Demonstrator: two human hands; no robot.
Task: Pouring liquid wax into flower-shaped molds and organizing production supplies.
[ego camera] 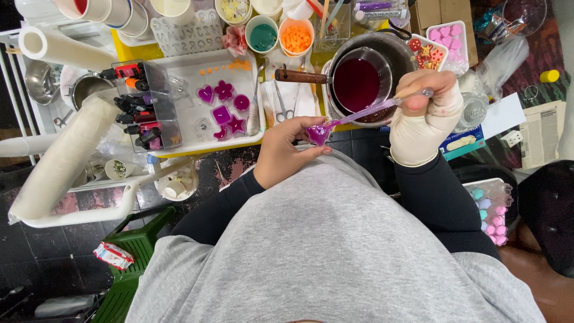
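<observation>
Head view, looking down over a grey sweatshirt. The bare left hand [286, 151] is curled around a small magenta moulded piece [318, 133], holding it just above the lap, near the table edge. The gloved right hand [426, 113] is closed on a clear plastic spatula [382, 106], whose purple-stained tip touches the piece. Just beyond, a measuring cup of dark red liquid [357, 84] sits inside a metal pot [391, 51]. To the left, a white tray [179, 72] holds further magenta shapes [224, 110].

A craft workshop — dye pot [357, 84], white mould tray [179, 128], paper cups [72, 152] crowd the table.
</observation>
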